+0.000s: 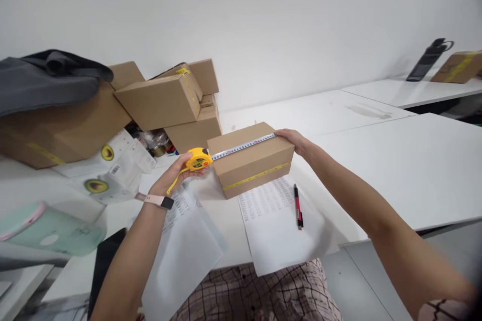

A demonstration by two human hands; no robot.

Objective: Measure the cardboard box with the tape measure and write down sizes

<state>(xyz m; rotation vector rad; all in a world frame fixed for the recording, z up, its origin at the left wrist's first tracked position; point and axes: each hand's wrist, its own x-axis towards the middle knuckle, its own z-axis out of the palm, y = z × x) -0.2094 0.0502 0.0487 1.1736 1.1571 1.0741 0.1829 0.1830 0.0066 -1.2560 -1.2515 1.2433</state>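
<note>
L hand [176, 174] grip clamped on yellow plastic tape-measure case [199, 158]; R hand [295, 140] grip pinched on white tape blade [243, 147] across brown cardboard box [252, 166], mid surface [384, 170].

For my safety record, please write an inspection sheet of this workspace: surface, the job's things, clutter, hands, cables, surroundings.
Surface: white table, partly covered by printed sheets.
Job's things: cardboard box on the table; yellow tape measure, its blade stretched along the box top.
Clutter: piled boxes, red pen, dark bag.
Hands: left hand grips the tape measure; right hand holds the blade end at the box edge.
Cables: nothing seen.
Surroundings: white wall; black bottle on a far table.
</note>
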